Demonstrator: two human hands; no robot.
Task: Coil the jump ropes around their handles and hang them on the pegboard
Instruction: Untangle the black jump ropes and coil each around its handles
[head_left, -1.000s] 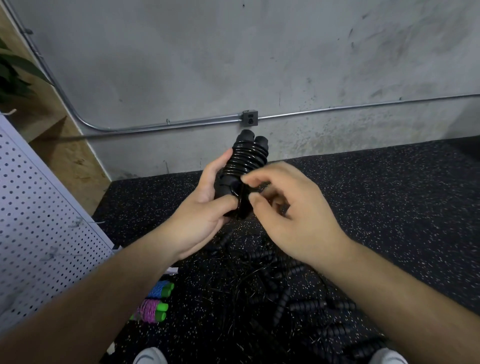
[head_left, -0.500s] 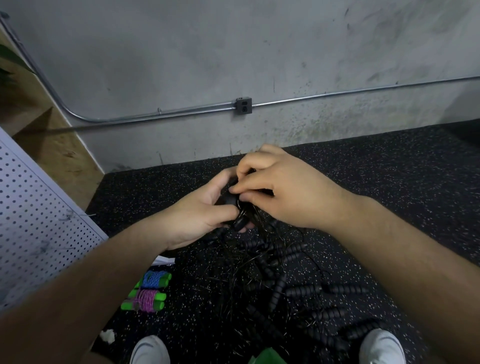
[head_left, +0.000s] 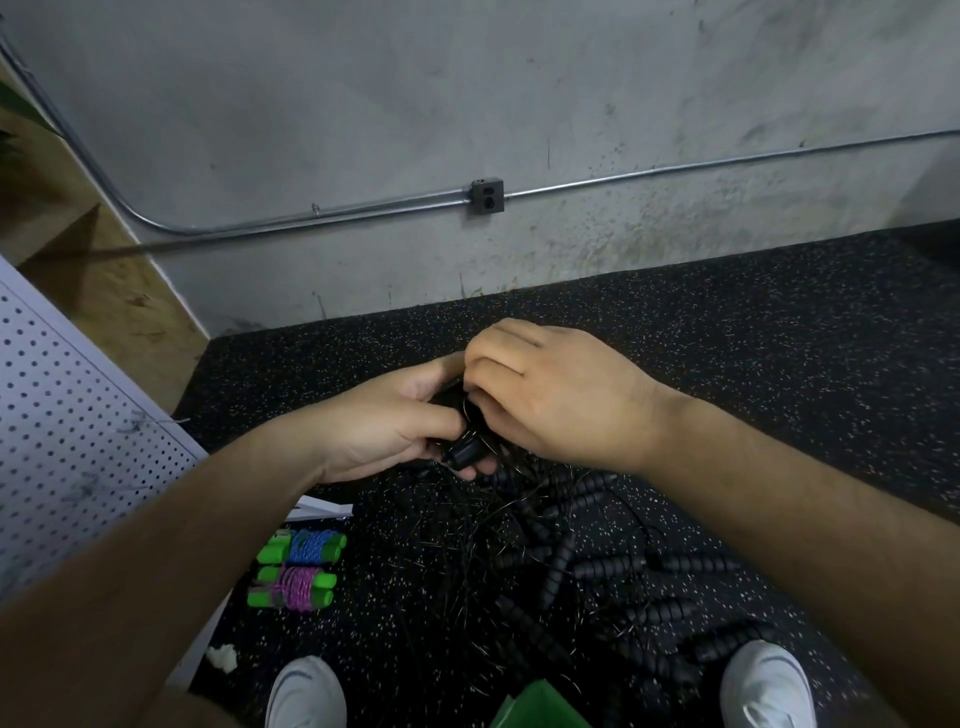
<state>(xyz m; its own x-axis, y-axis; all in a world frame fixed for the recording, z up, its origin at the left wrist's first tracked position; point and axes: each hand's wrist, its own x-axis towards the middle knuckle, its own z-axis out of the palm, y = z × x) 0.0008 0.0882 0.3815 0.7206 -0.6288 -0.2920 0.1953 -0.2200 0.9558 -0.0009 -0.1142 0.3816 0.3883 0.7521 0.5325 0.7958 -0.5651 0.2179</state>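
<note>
Black jump rope (head_left: 462, 449), coiled: mid-scene above the floor (head_left: 779, 338), gripped in left hand (head_left: 395, 415), right hand (head_left: 550, 395) fingers curled onto its far end. Loose black ropes (head_left: 597, 566): heaped on floor, near. Two green-handled ropes (head_left: 298, 569), coiled: near left, beside pegboard (head_left: 67, 441).

A black jump rope bundle (head_left: 464, 451), mostly hidden, is gripped between the left hand (head_left: 384, 423) and the right hand (head_left: 563, 397). A loose tangle of black ribbed-handled ropes (head_left: 561, 561) sprawls beneath. Two coiled green-handled ropes, the blue-corded rope (head_left: 306, 548) and the pink-corded rope (head_left: 293, 587), lie beside the white perforated pegboard (head_left: 67, 441).
</note>
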